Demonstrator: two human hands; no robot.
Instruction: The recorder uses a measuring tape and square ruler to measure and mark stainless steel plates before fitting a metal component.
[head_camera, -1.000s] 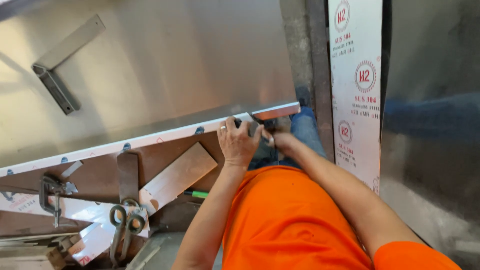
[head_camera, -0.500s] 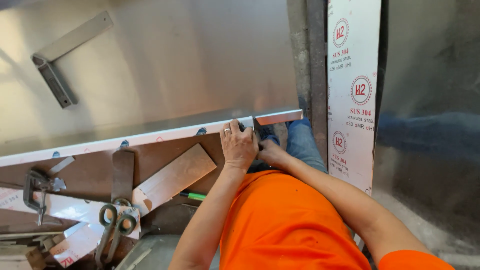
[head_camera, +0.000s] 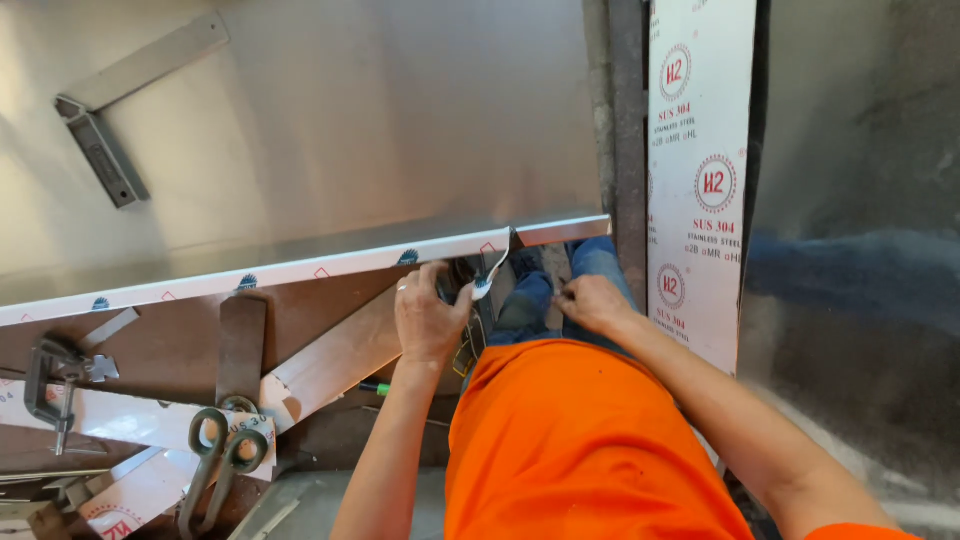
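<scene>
The steel sheet (head_camera: 300, 120) was broad, matte and smooth, its folded front edge film-covered. The left hand (head_camera: 428, 318) pinched a curled film strip (head_camera: 488, 278) peeling off that edge. The right hand (head_camera: 590, 302) was loosely curled — its grip unclear. Snips (head_camera: 215, 470) lay partly cut off.

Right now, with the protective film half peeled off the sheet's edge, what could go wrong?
The left hand pulls the film strip bare, right beside the steel sheet's folded edge; a slip could cut the fingers. The thin strip might tear short, leaving film stuck. The right hand is off the sheet, so nothing steadies it if the pull jerks.
</scene>
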